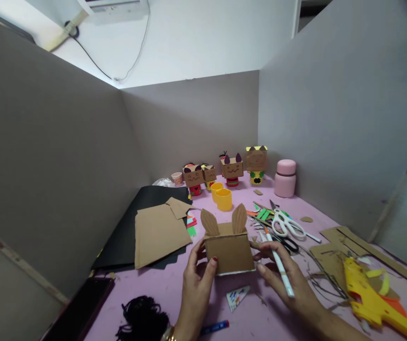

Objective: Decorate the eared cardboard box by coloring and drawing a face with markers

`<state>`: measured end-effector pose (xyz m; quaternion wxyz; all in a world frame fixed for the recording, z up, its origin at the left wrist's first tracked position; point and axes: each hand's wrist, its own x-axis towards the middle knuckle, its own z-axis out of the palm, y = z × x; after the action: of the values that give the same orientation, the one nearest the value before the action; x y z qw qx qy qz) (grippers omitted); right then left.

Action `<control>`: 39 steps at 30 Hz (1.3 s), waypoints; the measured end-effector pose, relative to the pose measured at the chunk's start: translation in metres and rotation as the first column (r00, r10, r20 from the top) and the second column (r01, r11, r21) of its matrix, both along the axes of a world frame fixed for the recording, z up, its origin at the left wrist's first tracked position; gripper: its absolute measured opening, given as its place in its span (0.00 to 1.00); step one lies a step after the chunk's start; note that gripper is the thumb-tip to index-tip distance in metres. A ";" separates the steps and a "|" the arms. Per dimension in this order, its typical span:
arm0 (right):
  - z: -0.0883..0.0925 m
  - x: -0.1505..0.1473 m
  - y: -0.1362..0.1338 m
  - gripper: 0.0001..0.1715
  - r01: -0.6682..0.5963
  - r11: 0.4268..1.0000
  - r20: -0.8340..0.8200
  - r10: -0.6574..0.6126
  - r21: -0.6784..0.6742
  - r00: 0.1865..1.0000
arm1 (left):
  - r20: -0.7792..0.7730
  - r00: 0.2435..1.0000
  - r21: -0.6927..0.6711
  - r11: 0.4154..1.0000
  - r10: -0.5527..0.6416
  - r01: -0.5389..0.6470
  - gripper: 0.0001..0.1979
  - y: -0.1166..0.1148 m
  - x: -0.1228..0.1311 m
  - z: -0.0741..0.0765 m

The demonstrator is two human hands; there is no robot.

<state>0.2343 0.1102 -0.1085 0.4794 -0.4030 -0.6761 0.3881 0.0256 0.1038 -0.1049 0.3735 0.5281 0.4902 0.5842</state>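
Observation:
A small cardboard box (230, 255) with two upright leaf-shaped ears (239, 219) is in front of me. My left hand (199, 272) grips its left side, thumb on the front face. At its right side is my right hand (285, 272), with a white marker (282, 267) held between its fingers, the orange end pointing away from me. The right fingertips are close to the box's edge; I cannot tell whether they press on it. The box's front face is plain brown. Just below it lies a triangular printed paper scrap (238, 298).
Several box-headed figures (232, 169) stand at the back, behind yellow rings (224, 199). White-handled scissors (288, 225) and scraps lie right, a yellow glue gun (370, 296) nearer. Cardboard sheets (161, 234) lie left; black yarn (143, 318) and a phone (79, 310) are in front.

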 end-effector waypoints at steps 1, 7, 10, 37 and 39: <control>0.000 0.000 0.000 0.13 -0.002 1.000 -0.001 0.002 0.003 1.000 | -0.003 1.000 -0.001 1.000 0.007 -0.007 0.23 0.000 0.000 0.000; -0.002 0.001 0.001 0.13 0.000 1.000 0.000 0.000 0.024 1.000 | -0.018 0.999 -0.004 0.999 0.040 -0.040 0.23 0.002 0.001 -0.001; -0.003 0.001 0.000 0.13 -0.013 1.000 -0.001 0.013 0.012 1.000 | -0.028 0.999 -0.001 0.999 0.041 -0.041 0.23 0.001 0.000 0.000; -0.006 -0.002 0.006 0.19 -0.041 0.999 0.012 0.040 0.007 0.999 | -0.103 0.994 0.077 0.997 0.027 -0.019 0.22 0.003 0.003 -0.005; -0.008 -0.003 0.008 0.21 -0.051 0.999 0.025 0.051 -0.001 0.998 | -0.109 0.994 0.079 0.997 0.029 -0.020 0.22 0.004 0.003 -0.006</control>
<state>0.2314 0.1179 -0.1167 0.4610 -0.3904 -0.6919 0.3953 0.0290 0.1076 -0.1108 0.3177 0.5676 0.4934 0.5774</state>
